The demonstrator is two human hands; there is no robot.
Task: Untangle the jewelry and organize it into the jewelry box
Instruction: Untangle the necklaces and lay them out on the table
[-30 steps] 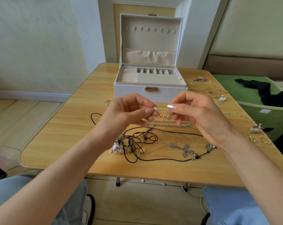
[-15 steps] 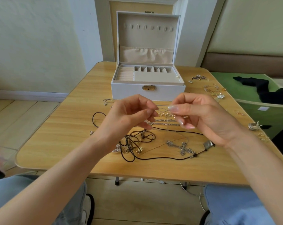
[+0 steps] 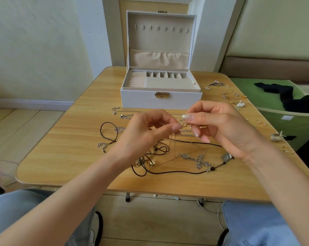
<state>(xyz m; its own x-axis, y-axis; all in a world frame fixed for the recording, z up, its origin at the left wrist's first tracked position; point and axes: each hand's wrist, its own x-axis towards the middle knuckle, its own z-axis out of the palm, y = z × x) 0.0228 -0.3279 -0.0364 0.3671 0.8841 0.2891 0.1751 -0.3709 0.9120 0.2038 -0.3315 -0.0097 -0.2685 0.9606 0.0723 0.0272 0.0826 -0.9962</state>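
A white jewelry box (image 3: 160, 101) stands open at the back of the wooden table (image 3: 65, 139), lid upright. My left hand (image 3: 145, 137) and my right hand (image 3: 221, 126) hover above the table's middle, fingertips nearly meeting, both pinching a thin silver chain (image 3: 173, 144) that hangs down between them. Below lies a tangle of black cord (image 3: 150, 157) with small gold charms. A silver cross pendant (image 3: 200, 162) lies to its right on the cord, near a square grey pendant (image 3: 227, 157).
Loose earrings and small charms (image 3: 233, 98) are scattered along the table's right side, with silver rings (image 3: 276, 136) near the edge. Silver chains (image 3: 125, 116) lie left of the box front. A green bin (image 3: 292, 112) with black cloth stands at the right.
Both hands have stayed close together on the chain with small finger shifts. The view has tilted so the box and table sit lower in frame.
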